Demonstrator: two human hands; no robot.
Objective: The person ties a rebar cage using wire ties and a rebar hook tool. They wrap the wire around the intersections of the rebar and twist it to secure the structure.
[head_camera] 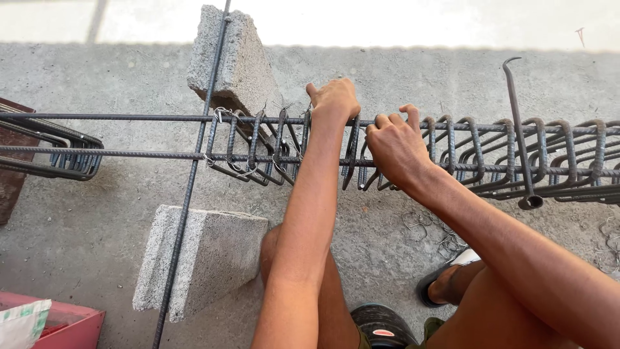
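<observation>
the left hand [334, 100] is curled over the far horizontal ribbed steel bar [148, 117], fingers clenched round it right where a dark bent steel stirrup loop [352, 152] hangs. just beside it, on its right, the right hand [395, 145] is closed in a fist on another stirrup [373, 165] of the same kind, gripping it between the far bar and the near horizontal ribbed steel bar [142, 155]. the two hands are nearly touching.

to the left of the left hand, a short run of stirrups [252, 145] stands spaced along the two bars, and thin twists of binding wire [223, 113] show at their crossings; these look already fixed, though the knots are too small to be sure of each one. to the right of the right hand, a dense pack of stirrups [549, 158] sits bunched together on the bars, with no ties that can be made out, so by the look of it most of the loops are not yet spread and bound. the work seems to be at an early stage, with the hands at the boundary between the tied part and the loose pack.

a hooked steel bending tool [520, 129] hangs over the bunched pack, well to the right of the right hand. small loops of cut tying wire [426, 226] lie on the rough concrete floor [97, 213] below the right forearm. a long thin rebar rod [194, 174] crosses under the bars left of the left hand, resting on two grey concrete blocks [200, 255]. a red box [64, 323] sits at the far lower left.
</observation>
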